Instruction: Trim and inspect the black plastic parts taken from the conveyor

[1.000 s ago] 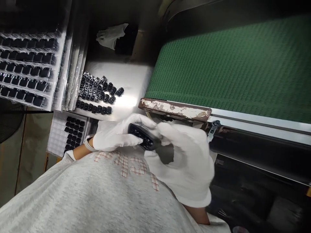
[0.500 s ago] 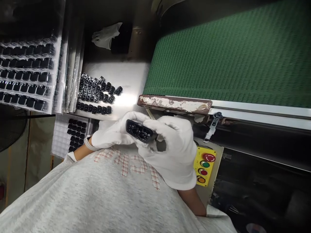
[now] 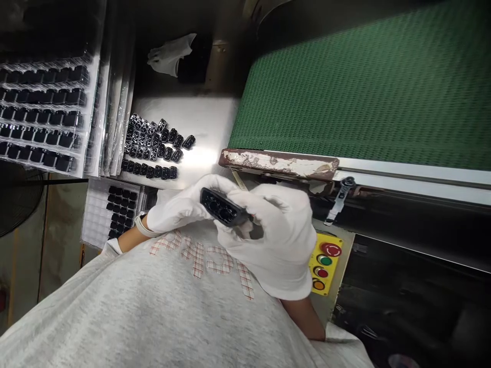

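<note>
already filled: clear trays (image 3: pixel 42 117) of black parts, far left. loose black parts (image 3: pixel 153 148) waiting in rows on worktop (image 3: pixel 207 133). both gloved hands, left (image 3: pixel 180 212) and right (image 3: pixel 280 245), closed around one black housing (image 3: pixel 223 207) at chest; green belt (image 3: pixel 364 97) bare.

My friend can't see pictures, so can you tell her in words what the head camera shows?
Two white-gloved hands, left hand and right hand, hold one small black plastic part close to a grey shirt. Behind them more black parts lie in rows on a shiny metal table, beside a green conveyor belt.
</note>
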A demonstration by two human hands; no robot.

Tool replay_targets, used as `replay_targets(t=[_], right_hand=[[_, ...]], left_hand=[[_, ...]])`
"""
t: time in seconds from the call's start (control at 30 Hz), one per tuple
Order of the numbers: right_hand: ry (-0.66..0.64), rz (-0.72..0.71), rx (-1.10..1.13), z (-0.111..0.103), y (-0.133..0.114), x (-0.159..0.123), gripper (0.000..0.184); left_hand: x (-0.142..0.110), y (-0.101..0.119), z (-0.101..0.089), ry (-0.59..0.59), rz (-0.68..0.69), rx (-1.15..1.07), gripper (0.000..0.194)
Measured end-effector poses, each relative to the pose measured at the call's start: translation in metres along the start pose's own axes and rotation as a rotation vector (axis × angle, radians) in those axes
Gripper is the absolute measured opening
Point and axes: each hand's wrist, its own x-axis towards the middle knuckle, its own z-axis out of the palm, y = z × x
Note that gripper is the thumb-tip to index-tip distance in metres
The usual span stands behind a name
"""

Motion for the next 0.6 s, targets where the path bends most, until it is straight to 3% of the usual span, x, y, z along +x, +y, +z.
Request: replay_targets(t=[0.13,0.37,0.6], right_hand=[[-0.039,-0.008,-0.001,-0.002,-0.001,0.002,0.026],[-0.114,-0.016,-0.003,-0.004,-0.001,0.003,0.022],[-0.325,-0.156,0.142,0.005,0.012,-0.003,0.023]], left_hand=[[0.000,0.000,-0.002,-0.015,0.003,-0.022,0.032],[0.004,0.009,-0.006,-0.086,-0.095,0.011,0.042],[0.006,0.004,-0.020,-0.126,-0.467,0.205,0.041]])
